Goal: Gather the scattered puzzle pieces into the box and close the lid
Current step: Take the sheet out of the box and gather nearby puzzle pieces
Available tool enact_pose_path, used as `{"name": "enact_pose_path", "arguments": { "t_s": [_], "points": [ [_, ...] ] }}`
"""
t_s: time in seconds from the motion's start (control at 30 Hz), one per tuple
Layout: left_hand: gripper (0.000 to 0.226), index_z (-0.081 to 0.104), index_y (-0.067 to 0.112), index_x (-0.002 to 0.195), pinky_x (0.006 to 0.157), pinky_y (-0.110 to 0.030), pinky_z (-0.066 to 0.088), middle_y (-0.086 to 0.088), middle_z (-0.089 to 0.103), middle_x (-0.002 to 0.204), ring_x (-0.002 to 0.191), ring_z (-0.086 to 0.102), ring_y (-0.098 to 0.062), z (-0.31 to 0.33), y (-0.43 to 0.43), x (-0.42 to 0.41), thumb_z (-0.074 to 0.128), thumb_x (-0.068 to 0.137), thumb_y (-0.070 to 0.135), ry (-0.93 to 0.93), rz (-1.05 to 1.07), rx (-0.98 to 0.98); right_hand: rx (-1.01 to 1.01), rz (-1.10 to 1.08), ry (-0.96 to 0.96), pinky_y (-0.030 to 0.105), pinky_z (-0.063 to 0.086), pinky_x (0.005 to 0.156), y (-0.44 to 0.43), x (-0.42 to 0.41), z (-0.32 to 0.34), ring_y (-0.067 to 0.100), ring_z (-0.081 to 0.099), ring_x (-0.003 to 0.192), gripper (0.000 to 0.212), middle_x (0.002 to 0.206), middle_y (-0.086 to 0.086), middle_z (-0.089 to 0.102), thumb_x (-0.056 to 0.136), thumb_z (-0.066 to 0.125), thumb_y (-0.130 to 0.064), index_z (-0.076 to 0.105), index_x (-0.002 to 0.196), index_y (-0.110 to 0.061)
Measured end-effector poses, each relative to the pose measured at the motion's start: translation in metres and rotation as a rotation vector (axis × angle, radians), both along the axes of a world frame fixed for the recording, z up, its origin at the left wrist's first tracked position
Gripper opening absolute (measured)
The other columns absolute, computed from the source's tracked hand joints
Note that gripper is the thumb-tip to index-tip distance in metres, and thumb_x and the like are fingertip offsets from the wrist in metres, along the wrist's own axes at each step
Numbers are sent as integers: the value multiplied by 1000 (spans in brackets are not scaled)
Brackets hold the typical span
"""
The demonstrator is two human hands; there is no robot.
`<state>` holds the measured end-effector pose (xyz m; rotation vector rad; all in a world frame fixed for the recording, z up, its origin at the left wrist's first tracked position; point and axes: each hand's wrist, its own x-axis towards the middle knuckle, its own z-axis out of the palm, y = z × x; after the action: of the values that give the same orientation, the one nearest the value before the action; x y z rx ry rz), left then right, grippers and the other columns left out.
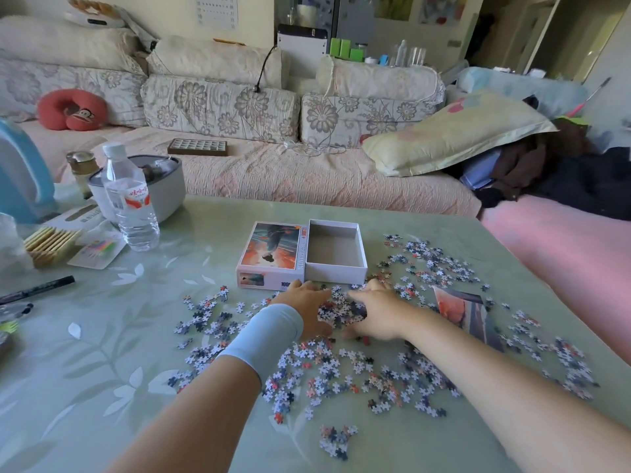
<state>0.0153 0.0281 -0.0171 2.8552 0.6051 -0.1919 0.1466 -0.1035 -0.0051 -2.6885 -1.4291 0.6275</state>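
Note:
An open white box [336,268] stands empty on the green table [102,353], with its printed lid [271,256] lying beside it on the left. Several small puzzle pieces [341,370] are scattered across the table in front of and to the right of the box. My left hand [305,310] and my right hand [377,314] lie side by side just in front of the box, cupped around a small heap of pieces [341,310] between them. A white band wraps my left wrist.
A printed picture sheet [467,314] lies among the pieces at the right. At the table's left stand a water bottle [131,199], a grey pot [164,186], a black pen [37,289] and a wooden holder [51,245]. A sofa runs behind the table.

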Motion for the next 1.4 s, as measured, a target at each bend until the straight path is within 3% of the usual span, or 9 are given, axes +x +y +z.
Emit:
{"name": "enact_pose_path", "arguments": {
  "t_s": [0.17,0.3,0.37,0.53,0.73,0.87,1.0,1.23,1.4],
  "points": [
    [52,50,41,131,99,-40,45,0,50,127,117,48,-25,2,0,13,63,82,50,-43,13,-41,216,68,92,29,47,83,9,5,-3,20,54,106,52,117,1,62,69,85,-42,70,118,-32],
    [33,64,42,114,84,-34,54,5,68,105,92,63,-22,3,-4,20,67,82,36,-108,72,-163,266,51,78,21,33,48,13,4,1,11,52,65,16,75,-7,67,75,82,-27,77,89,-23],
    [30,68,34,110,86,-32,53,6,69,105,93,63,-20,4,-5,21,67,82,22,-125,97,-190,239,33,89,18,34,48,16,4,5,7,50,63,15,66,-15,60,73,84,-18,78,86,-25],
    [19,72,28,96,78,-21,50,8,69,95,80,61,-11,4,0,21,72,80,19,-200,159,-265,290,-50,202,13,40,53,17,13,5,8,60,74,19,93,-6,75,77,77,-8,80,90,-22],
    [13,72,27,84,66,-19,55,11,68,70,60,59,-6,30,16,38,76,78,16,-413,291,-400,530,-215,352,19,46,53,19,37,30,13,62,60,14,70,-2,74,73,82,-9,79,80,-20],
    [16,74,25,85,79,-31,58,3,73,79,66,64,-12,42,34,64,74,77,12,-564,330,-427,757,-295,326,26,56,70,39,57,42,14,70,77,14,76,-3,74,72,83,-9,78,77,-21],
    [19,73,25,93,77,-23,52,6,69,87,79,63,-15,39,48,82,71,79,12,-615,350,-300,875,-312,269,25,53,73,61,65,33,15,69,83,13,82,-3,74,76,79,-9,79,82,-20],
    [44,58,25,130,97,-22,43,1,66,117,106,61,-14,24,55,82,63,88,13,-446,262,-320,692,-86,98,18,43,89,67,61,13,14,64,109,34,120,0,69,86,68,-4,71,118,-17],
    [46,61,27,126,95,-17,37,5,62,123,110,57,-14,35,55,66,59,86,3,-548,220,-240,706,-29,42,18,42,85,49,60,25,15,65,104,31,114,1,71,92,56,-2,73,113,-16]
  ]
}}
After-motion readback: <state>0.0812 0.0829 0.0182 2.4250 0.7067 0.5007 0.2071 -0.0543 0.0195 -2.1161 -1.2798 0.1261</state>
